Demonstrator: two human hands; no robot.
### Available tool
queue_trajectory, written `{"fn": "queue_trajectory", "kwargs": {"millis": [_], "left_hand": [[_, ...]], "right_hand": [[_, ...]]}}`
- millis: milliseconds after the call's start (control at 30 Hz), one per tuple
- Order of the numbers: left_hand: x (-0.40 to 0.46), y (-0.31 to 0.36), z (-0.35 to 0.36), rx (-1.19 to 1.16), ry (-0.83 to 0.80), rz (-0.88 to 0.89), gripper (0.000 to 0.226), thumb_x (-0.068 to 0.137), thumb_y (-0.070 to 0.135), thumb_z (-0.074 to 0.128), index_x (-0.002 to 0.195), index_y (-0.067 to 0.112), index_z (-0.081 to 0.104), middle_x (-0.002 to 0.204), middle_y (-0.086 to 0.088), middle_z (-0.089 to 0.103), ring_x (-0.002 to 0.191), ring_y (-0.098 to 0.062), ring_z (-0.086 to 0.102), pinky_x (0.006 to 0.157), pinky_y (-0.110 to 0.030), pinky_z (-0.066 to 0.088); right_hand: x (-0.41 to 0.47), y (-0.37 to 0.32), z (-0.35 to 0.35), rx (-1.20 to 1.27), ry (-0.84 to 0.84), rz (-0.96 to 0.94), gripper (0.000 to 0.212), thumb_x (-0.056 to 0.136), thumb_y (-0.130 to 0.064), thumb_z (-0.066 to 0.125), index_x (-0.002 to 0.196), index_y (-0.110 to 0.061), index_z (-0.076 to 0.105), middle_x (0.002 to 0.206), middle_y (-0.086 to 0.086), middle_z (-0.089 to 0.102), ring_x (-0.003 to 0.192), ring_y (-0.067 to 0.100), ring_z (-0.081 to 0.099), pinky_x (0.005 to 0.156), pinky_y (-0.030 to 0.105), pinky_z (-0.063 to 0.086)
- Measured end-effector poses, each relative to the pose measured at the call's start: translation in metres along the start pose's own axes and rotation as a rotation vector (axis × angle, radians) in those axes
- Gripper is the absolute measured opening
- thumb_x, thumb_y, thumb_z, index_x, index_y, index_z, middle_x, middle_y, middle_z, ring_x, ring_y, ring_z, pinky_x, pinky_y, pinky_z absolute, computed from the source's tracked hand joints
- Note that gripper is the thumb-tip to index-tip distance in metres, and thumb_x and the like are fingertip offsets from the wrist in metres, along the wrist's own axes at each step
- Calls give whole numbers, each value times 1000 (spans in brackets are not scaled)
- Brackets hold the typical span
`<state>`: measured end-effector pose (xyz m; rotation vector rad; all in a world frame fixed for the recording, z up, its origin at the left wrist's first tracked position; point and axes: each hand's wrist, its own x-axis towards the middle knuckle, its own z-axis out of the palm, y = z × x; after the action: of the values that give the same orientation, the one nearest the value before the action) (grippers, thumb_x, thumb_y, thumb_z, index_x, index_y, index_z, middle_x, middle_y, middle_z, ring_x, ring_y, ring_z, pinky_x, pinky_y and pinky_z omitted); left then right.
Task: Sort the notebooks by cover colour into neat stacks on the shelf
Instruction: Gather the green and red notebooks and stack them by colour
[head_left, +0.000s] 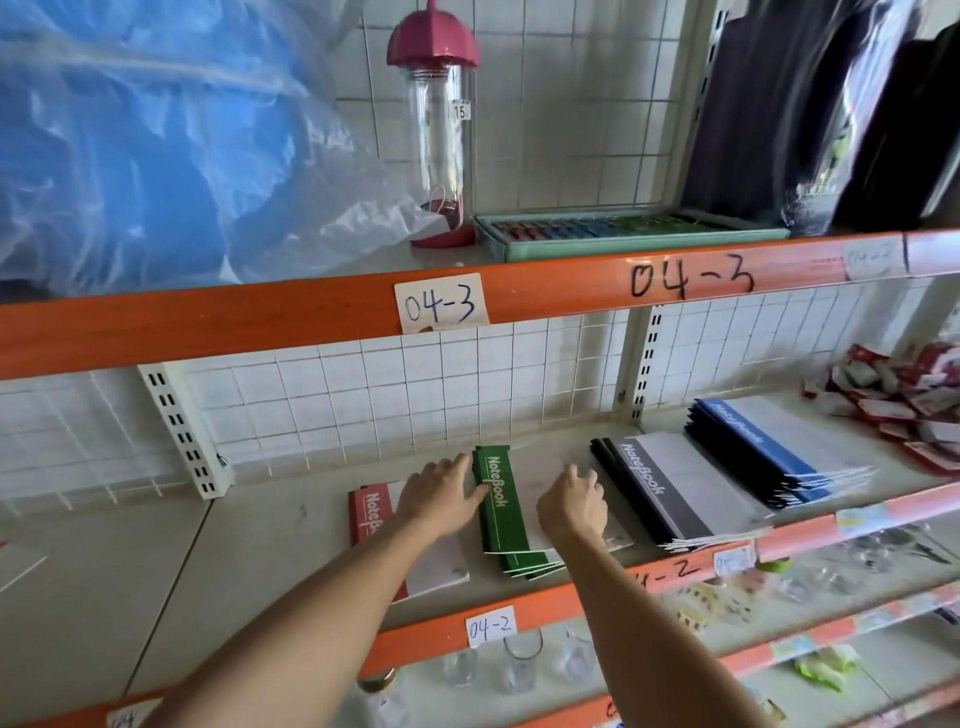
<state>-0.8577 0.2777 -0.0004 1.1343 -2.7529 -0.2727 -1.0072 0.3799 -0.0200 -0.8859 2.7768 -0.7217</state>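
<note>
On the middle shelf (270, 561) lie stacks of notebooks. A green stack (500, 512) sits in the middle, its lower edges fanned out. My left hand (444, 493) rests flat against the green stack's left edge, fingers straight. My right hand (571, 506) lies on the white part of the same stack, fingers bent down over it. A red notebook (368, 514) lies to the left, partly under my left forearm. A black and grey stack (670, 488) and a blue stack (769, 447) lie to the right.
Small red and white packets (904, 395) lie at the far right of the shelf. The upper shelf holds a clear bottle with a pink lid (439, 130), a teal tray (623, 236) and blue plastic wrap (156, 140). Glasses (522, 660) stand on the shelf below.
</note>
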Motion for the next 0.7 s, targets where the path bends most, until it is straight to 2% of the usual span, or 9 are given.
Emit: {"fn": "queue_trajectory", "kwargs": {"millis": [67,200,333,400,700], "left_hand": [[1,0,2,8,-1,-2,60,100,53,43,146,14,33,129,-10,57,115,-26,56,97,-43,49],[0,-1,2,17,-1,-7,60,101,51,42,148,16,32,136,-11,54,123,-28,52,103,-43,45],[-2,-4,1,69,20,-5,59,101,52,41,147,16,33,140,-10,52,128,-27,49,108,-44,40],[-5,-8,-1,82,24,-5,59,101,52,40,147,17,34,140,-9,52,128,-27,49,108,-44,41],[-36,-60,-16,113,52,-87,58,98,53,43,145,20,39,141,-7,52,128,-28,47,103,-41,40]], "right_hand": [[3,4,3,-84,-19,3,36,93,-14,49,129,-11,48,139,17,41,125,33,44,106,43,38],[8,11,5,-143,-61,-24,42,96,-20,50,137,-17,43,146,17,37,133,35,36,109,47,33],[6,10,5,-197,-82,-84,33,95,-18,45,127,-18,51,138,13,43,129,34,37,107,48,30],[2,5,5,-215,-85,-114,32,95,-23,47,126,-18,53,137,12,44,129,33,37,107,48,30],[-33,-54,25,-123,-124,-396,46,91,-37,54,132,-19,51,136,9,49,126,29,44,106,42,33]]}}
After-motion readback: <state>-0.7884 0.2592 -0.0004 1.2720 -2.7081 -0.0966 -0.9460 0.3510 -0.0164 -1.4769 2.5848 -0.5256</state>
